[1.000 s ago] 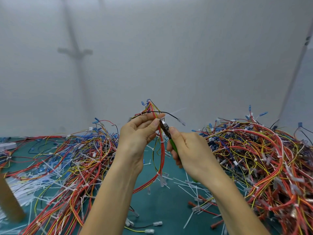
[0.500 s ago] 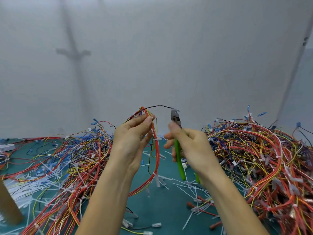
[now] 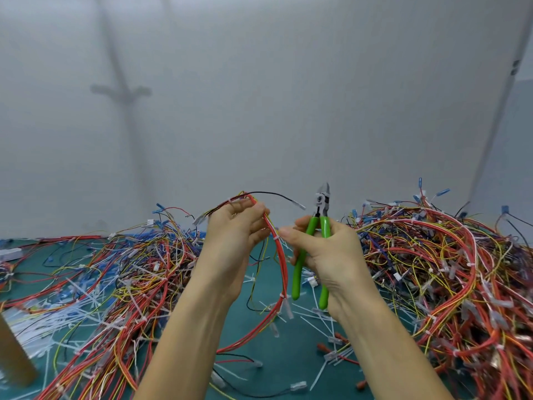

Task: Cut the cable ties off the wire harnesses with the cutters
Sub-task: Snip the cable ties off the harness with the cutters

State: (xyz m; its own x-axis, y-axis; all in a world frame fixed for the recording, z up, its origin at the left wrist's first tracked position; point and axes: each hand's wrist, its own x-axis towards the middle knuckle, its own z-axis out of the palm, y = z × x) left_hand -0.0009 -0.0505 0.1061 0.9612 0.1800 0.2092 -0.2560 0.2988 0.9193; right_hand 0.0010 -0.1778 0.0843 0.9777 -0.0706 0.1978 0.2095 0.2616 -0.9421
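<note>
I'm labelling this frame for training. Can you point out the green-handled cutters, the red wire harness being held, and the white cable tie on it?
Green-handled cutters (image 3: 324, 226): head view, right handle.
Red wire harness (image 3: 284, 264): head view, hanging stretch.
White cable tie (image 3: 275, 236): head view, band.

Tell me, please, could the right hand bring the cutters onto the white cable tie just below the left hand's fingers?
Probably yes: the cutters in the right hand point upward beside the cable tie, with nothing between them.

Soft, even, fairly bright light. A faint blurred cross-shaped shadow (image 3: 121, 90) falls on the grey wall (image 3: 317, 96). Wide-angle bending curves the edges; distant wires (image 3: 432, 255) look slightly soft.
</note>
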